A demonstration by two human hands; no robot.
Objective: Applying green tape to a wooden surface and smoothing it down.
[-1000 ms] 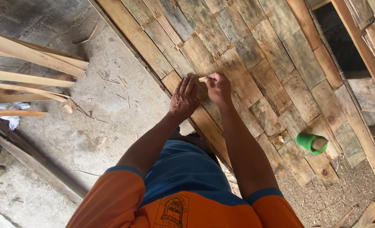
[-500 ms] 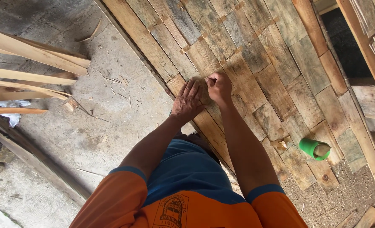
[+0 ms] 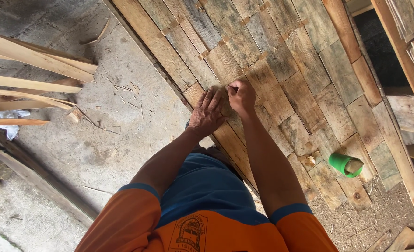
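A panel of weathered wooden planks (image 3: 281,70), laid side by side in slanting rows, fills the upper middle and right of the view. Both hands meet on one plank near the panel's lower left edge. The left hand (image 3: 208,112) lies flat on the wood, fingers spread and released, holding nothing. The right hand (image 3: 240,95), just beside and touching it, is clenched into a fist, fingertips pinched together against the plank; what it pinches is too small to tell. To the right, well apart from the hands, a green cylinder (image 3: 343,164) lies on the planks. To the left is a concrete floor (image 3: 99,140) with loose wood slats (image 3: 34,81) stacked at its far left edge. The person wears an orange and blue shirt (image 3: 202,219).
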